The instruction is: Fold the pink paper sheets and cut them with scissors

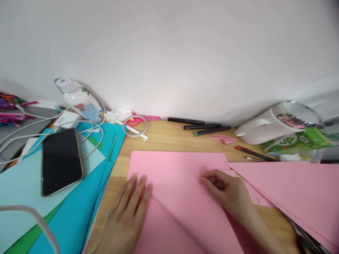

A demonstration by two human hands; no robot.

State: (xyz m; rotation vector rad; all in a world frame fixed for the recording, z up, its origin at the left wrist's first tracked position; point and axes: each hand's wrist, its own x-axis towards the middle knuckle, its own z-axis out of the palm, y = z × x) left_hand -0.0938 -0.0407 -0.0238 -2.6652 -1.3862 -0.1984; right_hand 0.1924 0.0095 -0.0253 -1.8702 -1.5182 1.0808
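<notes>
A pink sheet of paper (180,165) lies in front of me, with a diagonal edge running from near my left fingertips down to the lower right. My left hand (129,211) rests on its left side, fingers spread and flat. Thumb and forefinger of my right hand (225,190) are pinched together at the paper's surface on the right, seemingly on the pink sheet; the exact spot they grip is hidden. Another folded pink sheet (299,190) extends off to the right, beside my right wrist.
Left are a phone (62,162), white cables, blue paper (71,218) and a white bottle (82,102). Along the wall lie pink scissors (137,120) and black markers (202,127). A tilted white pitcher (265,127) and green package (288,141) stand at the right.
</notes>
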